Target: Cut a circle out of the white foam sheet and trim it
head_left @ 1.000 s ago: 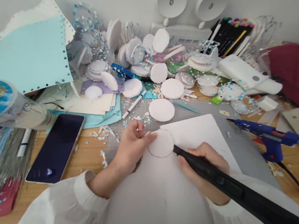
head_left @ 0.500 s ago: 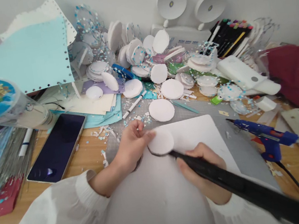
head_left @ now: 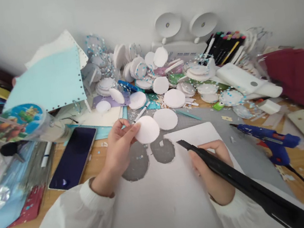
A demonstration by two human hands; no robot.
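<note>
My left hand [head_left: 119, 154] pinches a round white foam disc [head_left: 147, 129] by its left edge, lifted above a white foam sheet [head_left: 164, 199]. Two round holes [head_left: 163, 151] in the sheet show the grey cutting mat [head_left: 234, 147] beneath. In my right hand [head_left: 218, 170] is a long black cutting tool [head_left: 234, 178], its narrow tip resting at or just over the sheet, right of the smaller hole. Another white disc [head_left: 166, 119] lies on the mat just beyond the sheet.
A blue glue gun [head_left: 268, 137] lies on the right. A phone [head_left: 73, 157] and a plastic cup [head_left: 28, 122] are on the left. White discs [head_left: 174, 98], marker pens [head_left: 229, 46] and a white router [head_left: 185, 49] crowd the back by the wall.
My left hand has lifted the disc out of the sheet, up and to the left, uncovering a hole. The black tool's tip has moved slightly right and away from the disc.
</note>
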